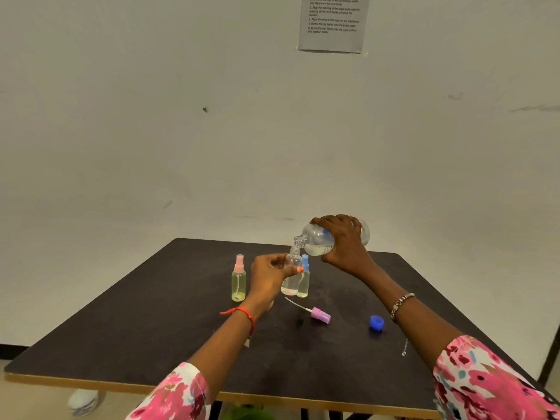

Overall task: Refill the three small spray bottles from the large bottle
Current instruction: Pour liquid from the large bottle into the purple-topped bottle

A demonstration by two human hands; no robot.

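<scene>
My right hand (pixel 344 242) grips the large clear bottle (pixel 315 239), tipped on its side with its open neck pointing down-left. The neck sits right over the mouth of an uncapped small clear bottle (pixel 291 280), which my left hand (pixel 269 275) holds upright on the dark table (pixel 151 328). A small bottle with a pink spray top (pixel 238 280) stands to the left. Another with a blue spray top (pixel 304 281) stands just behind the held one on the right. The purple spray top (pixel 319 314) with its dip tube lies on the table, and the large bottle's blue cap (pixel 376 323) rests to its right.
The table stands against a pale wall with a printed instruction sheet (pixel 333 22) taped high up. A white object (pixel 83 401) lies on the floor below the table's front left edge. Dark wet-looking patches mark the tabletop near the purple top.
</scene>
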